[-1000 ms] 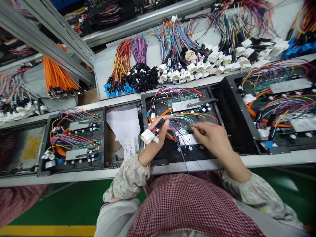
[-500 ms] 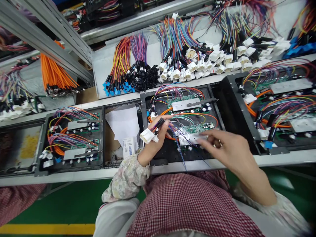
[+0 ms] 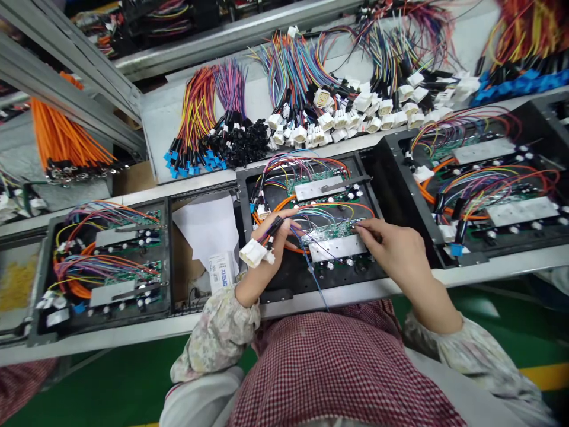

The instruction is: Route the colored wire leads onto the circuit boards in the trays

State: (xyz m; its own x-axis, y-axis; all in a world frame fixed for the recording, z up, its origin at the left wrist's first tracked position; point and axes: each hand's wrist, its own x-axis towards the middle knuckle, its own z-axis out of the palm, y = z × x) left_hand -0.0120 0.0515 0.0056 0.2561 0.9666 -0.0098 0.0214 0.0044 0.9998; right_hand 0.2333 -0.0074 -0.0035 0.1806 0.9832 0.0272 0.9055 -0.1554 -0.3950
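My left hand [image 3: 263, 274] is closed around a wire harness, with its white connector [image 3: 254, 253] sticking out to the left of the fingers. Loose blue and purple wires [image 3: 315, 274] trail from that harness over the near circuit board [image 3: 331, 230] and past the tray's front edge. At the board's upper right, my right hand [image 3: 398, 246] pinches a thin wire, its fingertips at the green surface. A silvery metal plate [image 3: 336, 248] lies along this board. Behind it in the same black tray [image 3: 284, 283] is a second wired board [image 3: 317, 188].
Bundles of wires with white connectors [image 3: 326, 121], blue connectors [image 3: 191, 163] and orange leads [image 3: 66, 136] lie on the shelf behind. Wired trays [image 3: 166, 267] stand on both sides. White paper [image 3: 207, 228] and a small box [image 3: 221, 271] sit to the left.
My right hand has moved in to the upper right of the near board, carrying a wire end, and its fingers have come together. The left hand keeps its hold on the harness. The view has shifted right.
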